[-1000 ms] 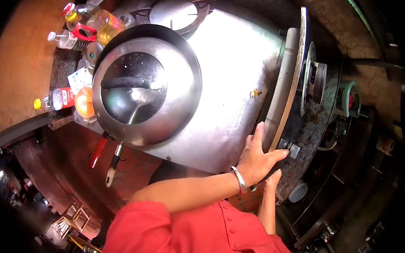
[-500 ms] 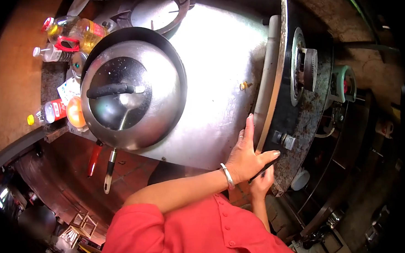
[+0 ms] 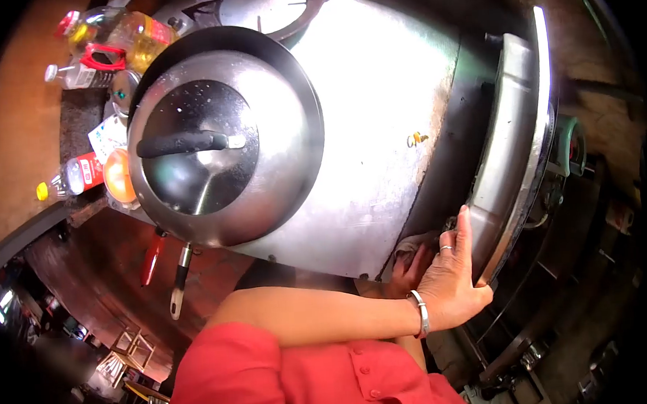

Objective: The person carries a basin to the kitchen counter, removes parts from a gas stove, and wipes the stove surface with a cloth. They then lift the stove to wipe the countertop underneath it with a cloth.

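My left hand (image 3: 456, 283), with a bracelet and a ring, grips the near edge of a gas stove (image 3: 507, 141). The stove is tipped up on its side, its metal underside facing the counter. Under my left forearm and beside the wrist, my right hand (image 3: 410, 269) holds a greyish cloth (image 3: 413, 242) low at the counter's edge, in the dark gap below the stove; part of this hand is hidden. To the left, a wok (image 3: 304, 79) carries a steel lid (image 3: 277, 153) with a dark glass centre and black handle.
Oil bottles (image 3: 147, 39), a red-labelled bottle (image 3: 84, 173) and an orange container (image 3: 119, 176) stand at the counter's left. A ring-shaped pan support (image 3: 317, 5) lies behind the wok. Yellow scraps (image 3: 417, 138) lie on the metal counter (image 3: 364, 148). Handles jut over the near edge.
The stove has tilted further up and moved right, showing its underside and a dark gap. My left hand moved right with it. My right hand came from the stove's front to the gap, with a cloth.
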Tool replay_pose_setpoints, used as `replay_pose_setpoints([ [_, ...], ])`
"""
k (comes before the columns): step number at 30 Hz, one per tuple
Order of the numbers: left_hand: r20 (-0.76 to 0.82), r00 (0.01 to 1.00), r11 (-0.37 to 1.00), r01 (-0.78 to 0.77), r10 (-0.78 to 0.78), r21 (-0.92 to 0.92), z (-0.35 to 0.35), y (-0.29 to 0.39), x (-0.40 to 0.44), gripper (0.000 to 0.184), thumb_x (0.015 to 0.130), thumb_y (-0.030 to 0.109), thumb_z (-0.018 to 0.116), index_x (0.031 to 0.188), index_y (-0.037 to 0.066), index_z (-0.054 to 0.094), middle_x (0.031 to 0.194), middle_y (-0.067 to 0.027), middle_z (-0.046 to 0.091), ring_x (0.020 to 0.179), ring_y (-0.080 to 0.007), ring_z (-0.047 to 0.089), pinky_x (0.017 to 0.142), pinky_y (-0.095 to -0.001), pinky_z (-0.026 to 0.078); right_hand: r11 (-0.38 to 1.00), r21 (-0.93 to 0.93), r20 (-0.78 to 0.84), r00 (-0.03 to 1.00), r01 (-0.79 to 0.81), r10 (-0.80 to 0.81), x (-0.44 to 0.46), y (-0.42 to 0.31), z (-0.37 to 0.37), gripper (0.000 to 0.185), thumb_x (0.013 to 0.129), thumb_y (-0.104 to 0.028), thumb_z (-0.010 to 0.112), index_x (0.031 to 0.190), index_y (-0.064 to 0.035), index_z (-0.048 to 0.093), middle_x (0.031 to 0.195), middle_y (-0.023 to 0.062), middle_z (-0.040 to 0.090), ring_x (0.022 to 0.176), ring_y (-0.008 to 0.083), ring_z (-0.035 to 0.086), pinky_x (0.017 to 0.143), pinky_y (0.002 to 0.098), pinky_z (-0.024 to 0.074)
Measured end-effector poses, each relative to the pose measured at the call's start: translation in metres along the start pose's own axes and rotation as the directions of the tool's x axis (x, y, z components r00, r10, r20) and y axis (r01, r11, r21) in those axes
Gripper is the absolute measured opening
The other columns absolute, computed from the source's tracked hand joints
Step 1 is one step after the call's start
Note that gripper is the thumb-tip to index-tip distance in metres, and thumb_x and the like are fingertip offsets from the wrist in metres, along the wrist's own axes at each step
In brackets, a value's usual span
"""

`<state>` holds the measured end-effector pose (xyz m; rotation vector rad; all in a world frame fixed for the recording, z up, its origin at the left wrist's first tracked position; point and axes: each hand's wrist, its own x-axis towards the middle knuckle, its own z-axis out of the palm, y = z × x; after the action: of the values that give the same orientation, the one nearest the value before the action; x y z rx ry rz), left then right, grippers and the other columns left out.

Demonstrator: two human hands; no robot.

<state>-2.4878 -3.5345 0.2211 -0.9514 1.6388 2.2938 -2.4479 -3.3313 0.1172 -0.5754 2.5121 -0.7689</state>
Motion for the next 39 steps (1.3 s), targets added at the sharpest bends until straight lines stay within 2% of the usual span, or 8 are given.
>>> replay_pose_setpoints([
  [9, -0.018, 0.996, 0.994, -0.094, 0.093, -0.06, 0.015, -0.001, 0.001, 0.11, 0.072, 0.014, 0.063, 0.147, 0.0, -0.016, 0.133, -0.0365, 0.026, 0.118, -0.0568, 0.04, 0.102, -0.0489, 0.039, 0.997, 0.004, -0.131, 0.988, -0.08, 0.08, 0.022, 0.012, 0.046, 0.039, 0.091, -0.008, 0.051, 0.129, 0.0016, 0.052, 0.129, 0.0197, 0.054, 0.118, 0.0322, 0.052, 0.102, 0.0399, 0.0388],
  [19, 0.129, 0.991, 0.998, -0.033, 0.026, 0.053, 0.004, 0.007, 0.007, 0.126, 0.075, 0.031, 0.076, 0.143, -0.001, -0.025, 0.145, -0.0402, 0.008, 0.138, -0.052, 0.018, 0.113, -0.0476, 0.023, 0.997, -0.06, -0.663, 0.748, -0.041, -0.009, 0.282, 0.007, 0.09, 0.043, 0.09, -0.013, 0.05, 0.132, -0.0008, 0.051, 0.134, 0.0229, 0.051, 0.123, 0.0388, 0.049, 0.105, 0.0425, 0.0368],
  [21, 0.169, 0.986, 1.0, -0.002, -0.002, 0.023, 0.001, 0.009, 0.007, 0.126, 0.075, 0.03, 0.076, 0.143, -0.003, -0.025, 0.147, -0.0395, 0.004, 0.141, -0.0504, 0.012, 0.114, -0.0477, 0.019, 0.999, -0.026, -0.533, 0.846, -0.034, 0.015, 0.317, -0.007, 0.078, 0.046, 0.088, -0.014, 0.049, 0.132, -0.0019, 0.051, 0.133, 0.0237, 0.051, 0.124, 0.0415, 0.046, 0.107, 0.0429, 0.0347],
  [25, 0.152, 0.982, 0.991, -0.119, 0.108, 0.066, 0.006, -0.003, 0.007, 0.125, 0.077, 0.029, 0.075, 0.141, -0.006, -0.028, 0.15, -0.0377, -0.004, 0.143, -0.0477, 0.005, 0.116, -0.0452, 0.016, 0.932, -0.168, -0.361, 0.86, 0.32, -0.36, 0.325, -0.049, 0.091, 0.047, 0.083, -0.009, 0.049, 0.128, -0.0025, 0.055, 0.134, 0.0214, 0.051, 0.131, 0.0402, 0.041, 0.108, 0.0494, 0.031],
  [27, 0.101, 0.986, 0.978, -0.147, 0.133, 0.146, 0.007, -0.001, 0.005, 0.124, 0.076, 0.026, 0.074, 0.142, -0.002, -0.027, 0.143, -0.0404, 0.01, 0.131, -0.0531, 0.025, 0.107, -0.046, 0.031, 0.804, -0.264, -0.298, 0.748, 0.533, -0.593, 0.299, -0.053, 0.113, 0.047, 0.08, -0.005, 0.049, 0.126, -0.0027, 0.058, 0.134, 0.0197, 0.052, 0.134, 0.0393, 0.039, 0.108, 0.0536, 0.0292],
  [30, 0.068, 0.969, 0.956, -0.245, 0.237, 0.16, 0.014, -0.01, 0.005, 0.125, 0.075, 0.027, 0.074, 0.142, -0.002, -0.027, 0.138, -0.0412, 0.018, 0.127, -0.0548, 0.032, 0.106, -0.0472, 0.034, 0.646, 0.016, -0.209, 0.635, 0.763, -0.744, 0.235, -0.072, 0.139, 0.039, 0.079, 0.005, 0.048, 0.115, 0.0009, 0.063, 0.119, 0.0205, 0.061, 0.119, 0.0402, 0.053, 0.105, 0.0505, 0.0344],
  [35, 0.123, 0.978, 0.955, -0.194, 0.17, 0.223, 0.009, 0.0, 0.007, 0.126, 0.076, 0.03, 0.075, 0.139, -0.008, -0.028, 0.143, -0.0399, 0.012, 0.137, -0.0491, 0.018, 0.114, -0.0461, 0.019, 0.781, 0.307, -0.262, 0.837, 0.545, -0.481, 0.25, -0.069, 0.09, 0.044, 0.085, -0.003, 0.051, 0.128, 0.0012, 0.053, 0.128, 0.0246, 0.055, 0.124, 0.039, 0.049, 0.107, 0.045, 0.035],
  [39, 0.141, 0.97, 0.962, -0.221, 0.2, 0.158, 0.004, 0.002, 0.009, 0.126, 0.076, 0.024, 0.078, 0.14, -0.01, -0.026, 0.152, -0.0327, -0.002, 0.144, -0.0407, 0.002, 0.116, -0.043, 0.01, 0.971, 0.067, -0.544, 0.824, 0.229, -0.156, 0.322, -0.052, 0.103, 0.048, 0.086, -0.008, 0.051, 0.133, 0.0009, 0.048, 0.133, 0.0261, 0.05, 0.127, 0.0392, 0.046, 0.108, 0.0447, 0.0346],
])
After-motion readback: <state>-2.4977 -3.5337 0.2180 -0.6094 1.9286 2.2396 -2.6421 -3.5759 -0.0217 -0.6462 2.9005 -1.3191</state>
